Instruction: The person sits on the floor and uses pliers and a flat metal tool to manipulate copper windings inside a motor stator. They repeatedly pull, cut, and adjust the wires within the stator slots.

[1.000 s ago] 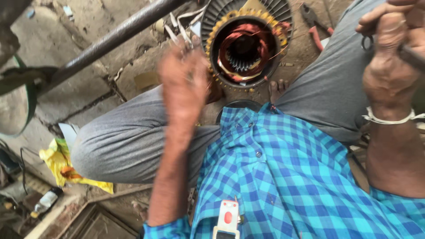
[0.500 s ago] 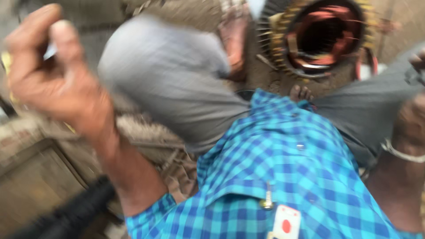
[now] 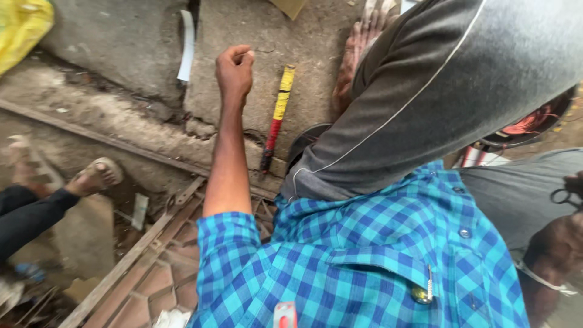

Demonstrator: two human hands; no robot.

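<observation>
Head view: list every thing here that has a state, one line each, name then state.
left hand: closed in a loose fist, out over the concrete floor, whether it holds anything is hidden
right hand: at the frame edge, mostly cut off, by dark scissor-like handles
striped stick: lying flat on the floor, untouched
motor stator: mostly hidden behind the knee, copper windings showing
yellow bag: crumpled

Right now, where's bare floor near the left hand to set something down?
Bare concrete lies between the left hand and the yellow-red stick, and a wider slab left of the white strip toward the yellow bag. Crowded: the metal grate below, another person's sandalled foot at left, and the knee with the motor winding at right.
</observation>
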